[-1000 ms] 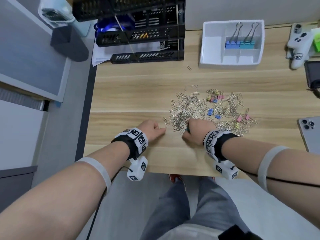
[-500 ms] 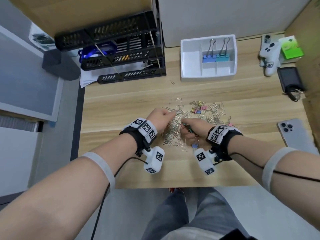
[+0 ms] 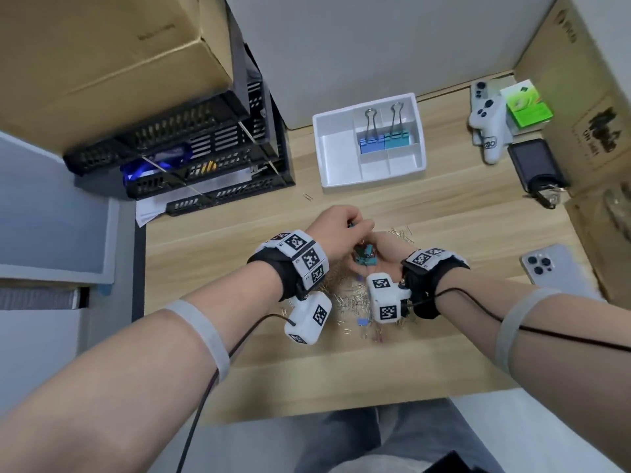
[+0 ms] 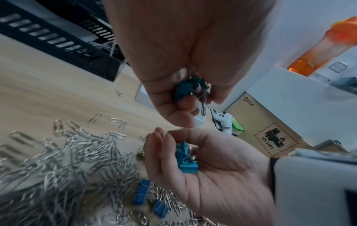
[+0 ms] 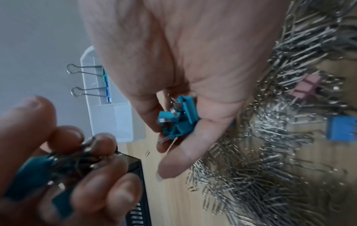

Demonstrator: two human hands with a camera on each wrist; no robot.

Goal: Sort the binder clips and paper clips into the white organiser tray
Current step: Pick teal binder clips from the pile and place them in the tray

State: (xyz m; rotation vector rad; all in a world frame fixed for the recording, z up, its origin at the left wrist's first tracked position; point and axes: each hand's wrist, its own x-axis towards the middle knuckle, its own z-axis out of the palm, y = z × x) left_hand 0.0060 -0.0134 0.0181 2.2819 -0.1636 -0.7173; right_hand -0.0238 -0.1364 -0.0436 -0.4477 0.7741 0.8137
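Note:
Over the silver paper clip pile, my right hand lies palm up, fingers curled around a few small teal binder clips. Just above it, my left hand pinches another bunch of teal binder clips, with a paper clip dangling from it. The white organiser tray stands at the back of the desk; two large binder clips, blue and teal, stand in its rear middle compartment. Loose blue binder clips and a pink one lie among the paper clips.
Black mesh desk trays stand at the back left under a cardboard box. A white controller, a green box, a dark device with keys and a phone lie on the right. One stray paper clip lies before the tray.
Both hands have risen off the desk and met above the pile. The right hand turned palm up with teal clips in it; the left hand now pinches teal clips.

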